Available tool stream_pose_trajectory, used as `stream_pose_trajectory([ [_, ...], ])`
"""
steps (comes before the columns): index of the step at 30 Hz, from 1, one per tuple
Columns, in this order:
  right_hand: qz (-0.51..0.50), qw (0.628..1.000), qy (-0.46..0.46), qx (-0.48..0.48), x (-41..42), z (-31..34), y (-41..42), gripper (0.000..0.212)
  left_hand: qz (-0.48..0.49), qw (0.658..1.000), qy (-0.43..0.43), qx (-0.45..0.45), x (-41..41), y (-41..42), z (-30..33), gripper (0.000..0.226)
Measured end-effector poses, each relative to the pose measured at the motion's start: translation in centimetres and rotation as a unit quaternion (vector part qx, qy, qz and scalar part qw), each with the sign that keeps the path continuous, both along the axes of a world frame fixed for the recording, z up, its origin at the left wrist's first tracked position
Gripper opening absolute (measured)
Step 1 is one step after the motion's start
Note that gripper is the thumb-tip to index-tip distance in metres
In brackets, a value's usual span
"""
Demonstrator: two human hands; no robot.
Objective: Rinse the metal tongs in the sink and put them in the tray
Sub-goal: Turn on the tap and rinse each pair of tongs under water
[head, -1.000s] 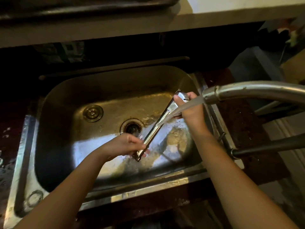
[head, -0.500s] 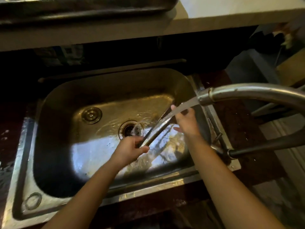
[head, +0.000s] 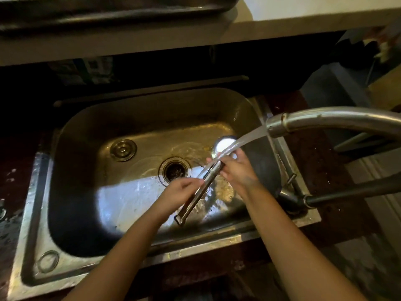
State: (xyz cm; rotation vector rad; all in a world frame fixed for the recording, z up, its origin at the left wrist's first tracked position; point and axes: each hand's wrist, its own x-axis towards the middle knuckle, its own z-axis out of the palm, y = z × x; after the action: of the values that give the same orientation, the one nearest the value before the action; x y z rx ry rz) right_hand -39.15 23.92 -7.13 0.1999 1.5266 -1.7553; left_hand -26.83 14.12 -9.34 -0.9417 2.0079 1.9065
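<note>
The metal tongs [head: 200, 192] slant across the right half of the steel sink [head: 32, 213], round head up under the running water, hinge end low toward me. My left hand [head: 181, 192] pinches the middle of the tongs' shaft from the left. My right hand [head: 237, 170] grips the tongs just below the round head. Water streams from the faucet spout [head: 280, 124] onto the head and my right fingers. A dark metal tray [head: 108, 16] sits on the ledge behind the sink, seen only in part.
The faucet neck [head: 347, 118] arches in from the right, above its lever handle [head: 347, 192]. The drain [head: 174, 170] and a round stopper [head: 123, 149] lie on the wet sink floor. A pale ledge [head: 282, 27] overhangs the back.
My right hand has slid to just below the tongs' head, which now shows under the stream. My left hand has moved up to the middle of the shaft, so the hinge end sticks out below.
</note>
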Motion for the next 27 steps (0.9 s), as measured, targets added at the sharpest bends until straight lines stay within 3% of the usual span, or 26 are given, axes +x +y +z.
stream_pose_trajectory([
  [4, 0.036, 0.996, 0.018, -0.085, 0.2, 0.3, 0.0, 0.03, -0.006, 0.999, 0.026, 0.041, -2.6, -1.5, 1.8, 0.032],
  [7, 0.026, 0.992, 0.032, -0.118, -0.2, 0.5, -0.1, 0.03, -0.001, 0.997, 0.049, 0.058, -3.9, -1.9, 2.6, 0.029],
  [11, 0.02, 0.991, 0.077, -0.112, -0.8, 1.2, -0.1, 0.032, -0.033, 0.995, 0.056, 0.078, -2.9, -2.2, 1.3, 0.027],
  [16, -0.077, 0.989, 0.095, -0.082, -2.8, 1.4, 0.7, 0.033, -0.078, 0.988, -0.005, 0.134, 1.2, -2.6, -2.2, 0.026],
  [18, -0.065, 0.991, 0.091, -0.068, -2.2, 1.3, 0.6, 0.022, -0.096, 0.987, 0.007, 0.127, 0.9, -2.8, -2.2, 0.025],
  [22, -0.018, 0.995, 0.059, -0.081, 0.6, 0.8, -0.7, 0.021, -0.081, 0.987, 0.062, 0.128, -2.6, -3.0, -0.3, 0.03],
  [27, -0.081, 0.99, 0.084, -0.082, -2.0, 1.7, -0.1, 0.027, -0.109, 0.98, 0.055, 0.156, -1.7, -4.0, -0.3, 0.024],
])
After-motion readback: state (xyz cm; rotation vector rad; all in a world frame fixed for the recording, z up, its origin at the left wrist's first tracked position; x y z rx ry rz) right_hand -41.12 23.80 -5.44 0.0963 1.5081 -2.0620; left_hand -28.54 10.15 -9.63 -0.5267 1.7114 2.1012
